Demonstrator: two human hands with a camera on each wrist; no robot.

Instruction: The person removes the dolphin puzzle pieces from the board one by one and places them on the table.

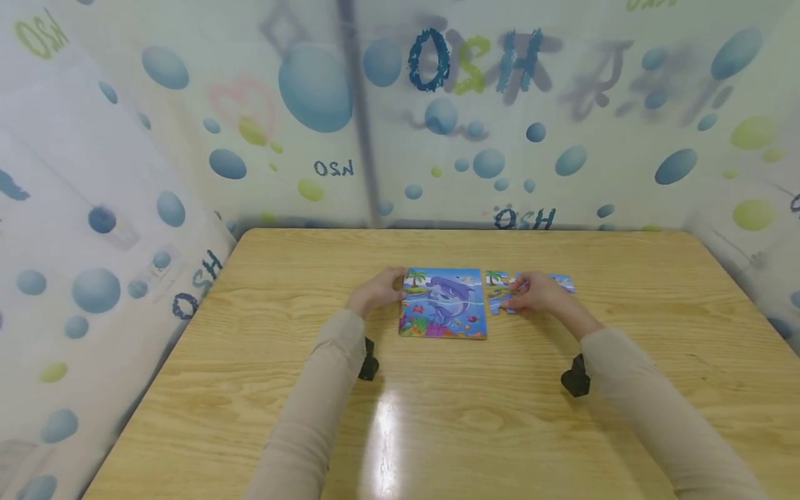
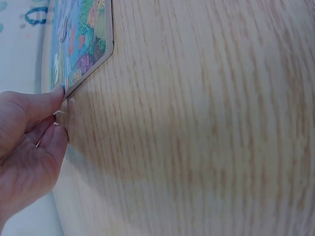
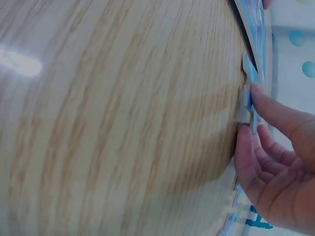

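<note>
A square puzzle picture board with a purple dolphin, palm tree and coral lies flat on the table. At its left edge, my left hand grips the rim; in the left wrist view the thumb lies at the edge with the fingers bent below it. Just right of the board, my right hand pinches a blue puzzle piece between thumb and fingers, low over the table. Joined puzzle pieces with a palm tree sit beside the board, partly hidden by that hand.
More blue puzzle pieces lie behind and right of the right hand. The wooden table reaches back to a curtain printed with bubbles. Dark wrist devices hang at both sleeves.
</note>
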